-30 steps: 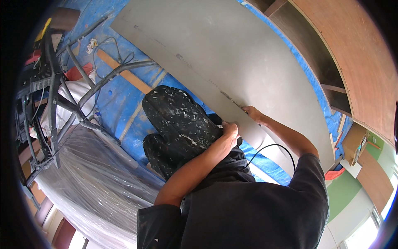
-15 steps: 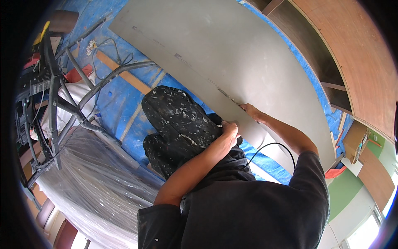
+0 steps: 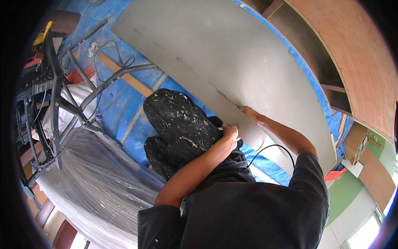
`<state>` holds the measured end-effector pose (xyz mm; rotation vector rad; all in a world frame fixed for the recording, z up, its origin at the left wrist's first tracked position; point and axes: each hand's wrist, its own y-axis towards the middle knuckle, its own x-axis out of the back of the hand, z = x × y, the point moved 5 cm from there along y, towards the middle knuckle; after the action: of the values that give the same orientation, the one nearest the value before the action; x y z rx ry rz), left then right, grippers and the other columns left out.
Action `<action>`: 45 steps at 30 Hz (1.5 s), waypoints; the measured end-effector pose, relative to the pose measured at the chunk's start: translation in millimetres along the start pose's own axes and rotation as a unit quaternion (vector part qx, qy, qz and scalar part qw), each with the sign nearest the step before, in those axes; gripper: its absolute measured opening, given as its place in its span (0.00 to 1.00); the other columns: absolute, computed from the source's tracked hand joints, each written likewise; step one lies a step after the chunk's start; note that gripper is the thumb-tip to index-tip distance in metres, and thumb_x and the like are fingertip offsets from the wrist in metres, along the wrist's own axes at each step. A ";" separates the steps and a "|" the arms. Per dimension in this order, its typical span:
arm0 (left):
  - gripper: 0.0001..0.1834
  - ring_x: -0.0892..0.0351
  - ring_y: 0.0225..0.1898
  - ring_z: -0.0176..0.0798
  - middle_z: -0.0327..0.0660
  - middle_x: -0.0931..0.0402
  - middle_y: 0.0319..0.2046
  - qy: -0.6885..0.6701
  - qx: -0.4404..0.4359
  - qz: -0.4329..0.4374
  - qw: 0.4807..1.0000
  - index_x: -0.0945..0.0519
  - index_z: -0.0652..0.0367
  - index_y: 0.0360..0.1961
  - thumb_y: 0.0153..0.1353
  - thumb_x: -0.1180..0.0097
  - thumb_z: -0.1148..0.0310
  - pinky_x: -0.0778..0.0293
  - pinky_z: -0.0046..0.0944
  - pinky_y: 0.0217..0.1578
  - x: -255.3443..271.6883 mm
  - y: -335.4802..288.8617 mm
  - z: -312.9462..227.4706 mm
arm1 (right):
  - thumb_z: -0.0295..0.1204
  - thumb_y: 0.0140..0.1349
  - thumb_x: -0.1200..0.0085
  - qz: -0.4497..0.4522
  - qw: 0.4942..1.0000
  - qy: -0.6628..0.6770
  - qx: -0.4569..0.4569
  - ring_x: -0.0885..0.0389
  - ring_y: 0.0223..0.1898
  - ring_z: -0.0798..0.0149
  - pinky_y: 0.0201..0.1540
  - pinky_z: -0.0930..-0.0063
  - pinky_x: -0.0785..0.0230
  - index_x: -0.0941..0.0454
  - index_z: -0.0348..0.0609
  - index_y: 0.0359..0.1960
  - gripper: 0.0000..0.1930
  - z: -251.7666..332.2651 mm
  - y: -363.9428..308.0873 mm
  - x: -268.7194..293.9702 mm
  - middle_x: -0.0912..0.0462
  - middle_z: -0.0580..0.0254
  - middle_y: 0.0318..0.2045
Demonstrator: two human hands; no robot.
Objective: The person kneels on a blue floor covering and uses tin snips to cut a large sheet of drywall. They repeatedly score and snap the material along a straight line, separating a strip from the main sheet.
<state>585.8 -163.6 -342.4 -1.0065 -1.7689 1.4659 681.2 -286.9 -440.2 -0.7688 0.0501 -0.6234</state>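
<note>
A large grey board point(image 3: 195, 45) lies across the blue sheeting in front of me. My right hand point(image 3: 250, 114) is closed around the handle of a narrow-bladed hand saw point(image 3: 226, 98), whose blade lies low along the board and points up and to the left. The fingers partly hide the handle. A cut seems to run behind that hand, and the near strip of board bows there. My left hand point(image 3: 230, 135) is closed on the strip's near edge, beside my paint-spotted knee point(image 3: 178, 114). Its fingertips are partly hidden.
Blue sheeting point(image 3: 124, 97) covers the floor. A black metal frame point(image 3: 56, 95) with a cable stands at left, near a plastic-wrapped bulky item point(image 3: 99, 178). An open wooden cabinet point(image 3: 356, 54) lies along the right. A cardboard box point(image 3: 355, 139) sits beyond the board's right end.
The saw and my right hand have shifted slightly forward along the board, up and to the left. My left hand keeps its place on the edge. The whole view has moved a little.
</note>
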 end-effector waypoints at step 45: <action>0.17 0.22 0.42 0.39 0.35 0.26 0.48 -0.026 -0.051 0.026 0.998 0.36 0.39 0.55 0.66 0.49 0.64 0.23 0.52 0.33 5.1 13.3 19.1 | 0.43 0.62 0.40 0.029 0.999 -0.015 -0.026 0.17 0.41 0.64 0.44 0.64 0.25 0.17 0.33 0.45 0.22 56.1 12.0 12.1 0.13 0.52 0.39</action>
<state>569.4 -167.7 -359.1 -1.0836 -1.8833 1.4579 712.0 -251.3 -405.3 -0.8252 0.0606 -0.5575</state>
